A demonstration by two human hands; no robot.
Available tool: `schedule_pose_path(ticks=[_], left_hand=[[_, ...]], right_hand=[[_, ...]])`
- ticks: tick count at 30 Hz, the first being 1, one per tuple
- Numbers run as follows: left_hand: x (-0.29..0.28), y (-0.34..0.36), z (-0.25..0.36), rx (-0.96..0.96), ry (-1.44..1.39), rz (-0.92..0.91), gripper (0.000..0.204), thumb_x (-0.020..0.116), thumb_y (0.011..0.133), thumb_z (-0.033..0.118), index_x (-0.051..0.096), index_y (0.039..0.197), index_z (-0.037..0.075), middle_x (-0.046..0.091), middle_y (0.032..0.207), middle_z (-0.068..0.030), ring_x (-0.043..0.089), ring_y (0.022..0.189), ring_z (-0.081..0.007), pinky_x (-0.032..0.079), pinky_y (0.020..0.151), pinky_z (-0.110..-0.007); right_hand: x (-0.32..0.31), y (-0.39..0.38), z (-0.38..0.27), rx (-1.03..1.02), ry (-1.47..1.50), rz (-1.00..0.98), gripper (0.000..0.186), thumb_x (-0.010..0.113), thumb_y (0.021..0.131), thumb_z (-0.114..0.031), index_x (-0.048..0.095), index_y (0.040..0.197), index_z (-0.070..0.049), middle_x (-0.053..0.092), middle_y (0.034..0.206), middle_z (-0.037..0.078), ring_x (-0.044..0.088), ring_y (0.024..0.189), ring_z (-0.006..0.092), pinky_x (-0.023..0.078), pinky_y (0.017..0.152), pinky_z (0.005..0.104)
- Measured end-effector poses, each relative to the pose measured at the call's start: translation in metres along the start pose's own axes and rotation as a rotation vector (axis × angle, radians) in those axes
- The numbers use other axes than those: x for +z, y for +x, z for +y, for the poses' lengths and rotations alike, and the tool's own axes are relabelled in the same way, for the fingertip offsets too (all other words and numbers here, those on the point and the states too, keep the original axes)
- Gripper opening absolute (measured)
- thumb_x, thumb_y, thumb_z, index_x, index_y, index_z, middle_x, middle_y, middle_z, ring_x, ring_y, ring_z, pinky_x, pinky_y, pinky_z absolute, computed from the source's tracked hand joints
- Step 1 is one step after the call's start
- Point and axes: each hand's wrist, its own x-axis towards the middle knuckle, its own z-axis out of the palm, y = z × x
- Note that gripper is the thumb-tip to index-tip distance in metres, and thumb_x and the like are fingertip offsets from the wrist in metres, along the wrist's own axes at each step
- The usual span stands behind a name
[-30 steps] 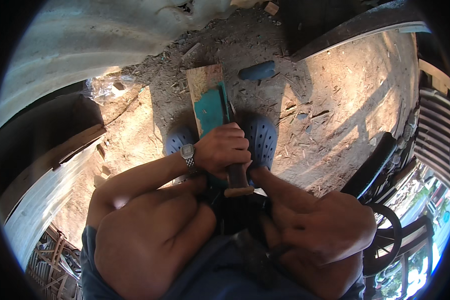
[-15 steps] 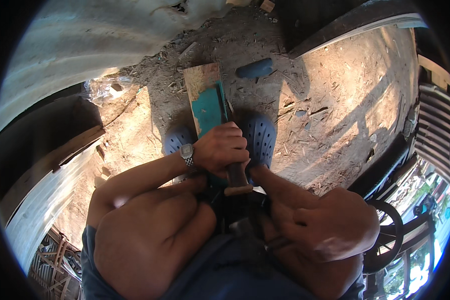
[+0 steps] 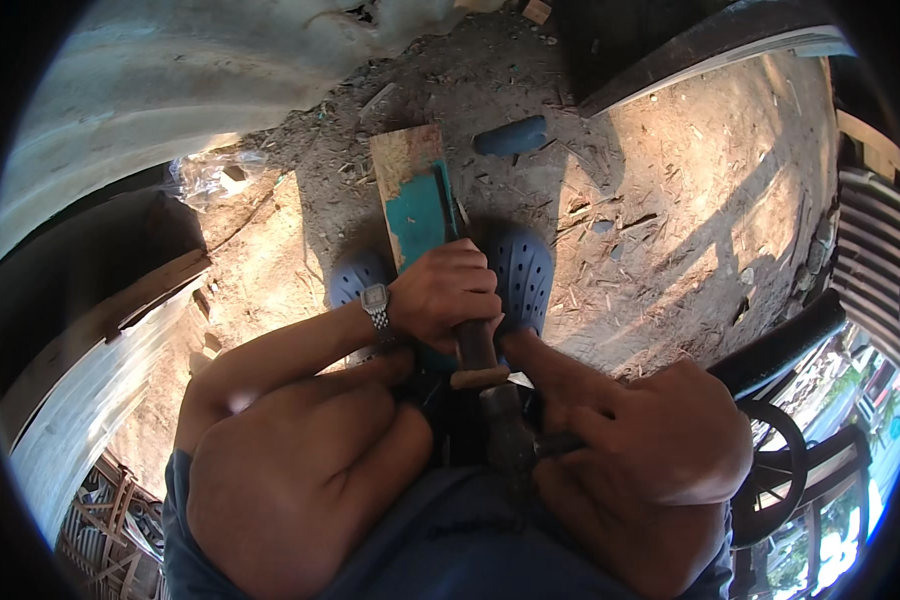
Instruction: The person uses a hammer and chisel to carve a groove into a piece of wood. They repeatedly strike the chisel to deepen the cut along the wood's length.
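My left hand (image 3: 448, 298), with a silver watch on its wrist, is wrapped round the dark handle of a chisel (image 3: 475, 350). The chisel's broad butt points back toward me, and its far end meets the right side of a wooden board (image 3: 415, 215) partly covered in teal paint. Close behind the butt is the dark head of a hammer (image 3: 508, 428). My right hand (image 3: 610, 432) is closed on the hammer's handle, beside my right knee. The board lies between my feet; my left hand hides its near part.
Blue-grey clogs (image 3: 522, 280) flank the board. A dark blue-grey piece (image 3: 510, 136) lies on the dirt floor (image 3: 670, 220) among wood chips. Pale sheeting (image 3: 190, 80) stands at the far left, corrugated metal (image 3: 870, 240) at the right, and a dark wheel (image 3: 785, 460) at the lower right.
The hammer has swung forward from near my lap, and its head is now close to the chisel's butt. My left hand and the board have barely shifted.
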Motion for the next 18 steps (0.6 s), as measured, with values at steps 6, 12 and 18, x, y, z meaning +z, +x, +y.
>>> schedule_pose_path(ticks=[6,12,18], left_hand=[[-0.0001,-0.0001,-0.0013,0.005,-0.017,0.000,0.018,0.080,0.072,0.008,0.063,0.076,0.010,0.056,0.072,-0.0055,0.058,0.067,-0.0271,0.047,0.067,-0.041],[0.0002,0.0000,0.0006,0.005,0.011,0.004,0.017,0.080,0.072,0.008,0.063,0.076,0.010,0.055,0.073,-0.0053,0.058,0.068,-0.0267,0.047,0.067,-0.040],[0.0041,-0.0026,-0.0025,0.002,-0.007,-0.009,0.018,0.080,0.073,0.009,0.062,0.076,0.010,0.055,0.074,-0.0050,0.057,0.067,-0.0265,0.048,0.069,-0.041]], right_hand=[[-0.0003,0.0003,-0.0001,0.005,0.009,-0.003,0.031,0.065,0.093,-0.039,0.067,0.089,-0.008,0.062,0.076,0.011,0.069,0.083,0.0301,0.056,0.057,0.0435],[-0.0006,0.0004,0.0002,-0.005,0.002,-0.006,0.031,0.065,0.093,-0.039,0.067,0.089,-0.008,0.062,0.075,0.011,0.069,0.084,0.0301,0.056,0.058,0.0434],[-0.0001,-0.0007,-0.0014,0.001,0.000,-0.006,0.031,0.066,0.093,-0.039,0.067,0.089,-0.008,0.062,0.074,0.011,0.068,0.084,0.0300,0.056,0.058,0.0434]])
